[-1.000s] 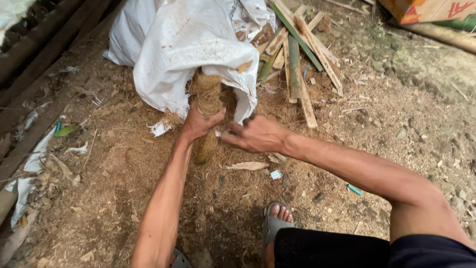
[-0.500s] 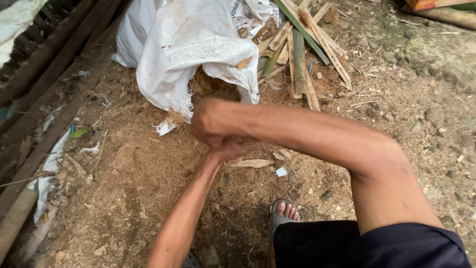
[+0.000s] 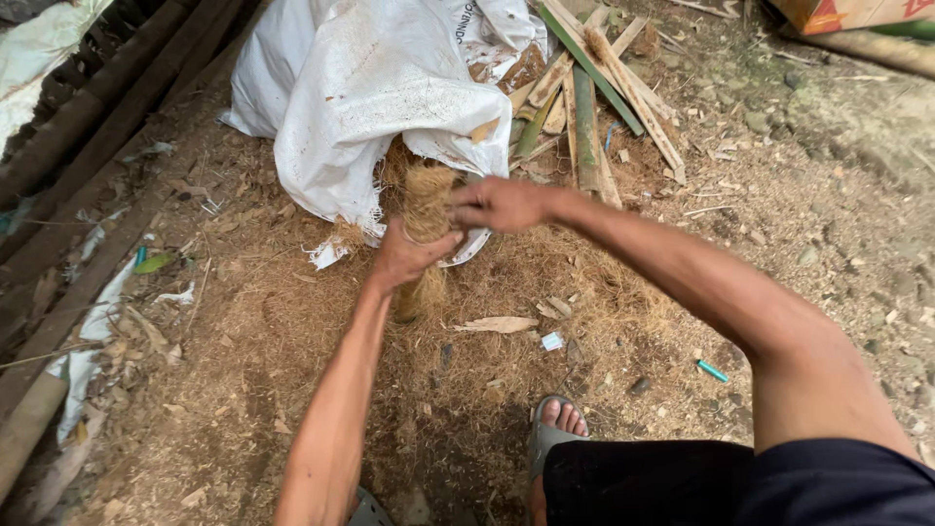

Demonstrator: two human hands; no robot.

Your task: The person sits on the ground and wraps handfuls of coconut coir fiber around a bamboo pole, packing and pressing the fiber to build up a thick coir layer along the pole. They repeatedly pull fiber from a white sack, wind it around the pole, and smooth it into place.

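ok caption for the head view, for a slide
Both hands, left and right, grip a coir fibre bundle protruding from a white sack.

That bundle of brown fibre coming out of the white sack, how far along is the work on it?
Done: a short length of the fibre bundle hangs clear below the left hand. In hand: the left hand grips the bundle, and the right hand pinches it higher up at the mouth of the white sack. Left: the bundle's upper part remains inside the sack, so its full length is hidden.
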